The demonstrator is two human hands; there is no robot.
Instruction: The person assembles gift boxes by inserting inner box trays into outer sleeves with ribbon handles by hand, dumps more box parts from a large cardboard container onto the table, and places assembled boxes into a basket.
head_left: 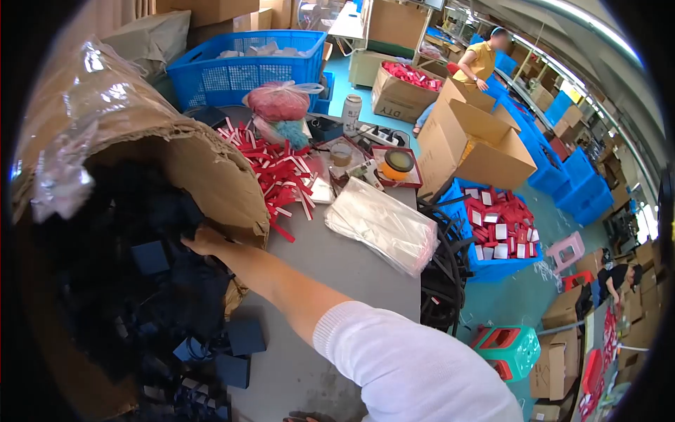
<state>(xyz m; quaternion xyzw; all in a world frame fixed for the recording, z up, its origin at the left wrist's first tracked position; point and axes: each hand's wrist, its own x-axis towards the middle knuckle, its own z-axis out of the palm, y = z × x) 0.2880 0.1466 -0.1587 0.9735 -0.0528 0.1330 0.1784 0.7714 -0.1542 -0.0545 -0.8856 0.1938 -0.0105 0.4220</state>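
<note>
From the lower right, my right arm in a white sleeve reaches across the grey table [337,246] to the mouth of a large torn cardboard box [232,172] lying on its side. My right hand [204,241] is at a heap of dark blue and black items [151,258] inside; its fingertips are partly lost among them, so its grip is unclear. Only a sliver of my left hand [302,419] shows at the bottom edge. Small dark blue boxes [245,336] lie beneath the opening.
Red and white strips [271,169], a clear plastic bag stack [383,224], a can [351,112] and a tape roll [398,163] are on the table. Blue crates [246,74], an open carton [478,137] and stools [508,349] stand around. Two other people are farther off.
</note>
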